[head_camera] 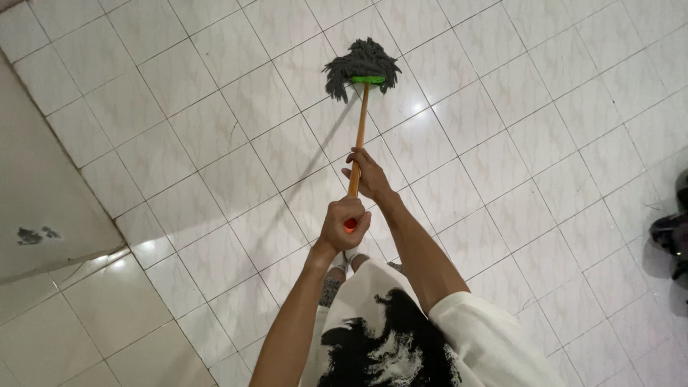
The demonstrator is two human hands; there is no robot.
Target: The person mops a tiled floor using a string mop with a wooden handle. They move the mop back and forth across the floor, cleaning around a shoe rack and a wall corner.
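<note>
A mop with a grey string head (362, 66), a green clamp and an orange wooden handle (359, 129) rests on the white tiled floor ahead of me. My left hand (344, 223) is closed around the top end of the handle, where a red cap shows. Higher up the pole, my right hand (368, 174) grips the handle. The mop head lies flat on the tiles, its strands spread out. My white shirt with a black print fills the bottom of the view.
A white wall (43, 193) with a small dark mark runs along the left edge. Dark objects (674, 233) sit on the floor at the far right. White glossy tiles (537, 143) stretch all around, with light glare spots.
</note>
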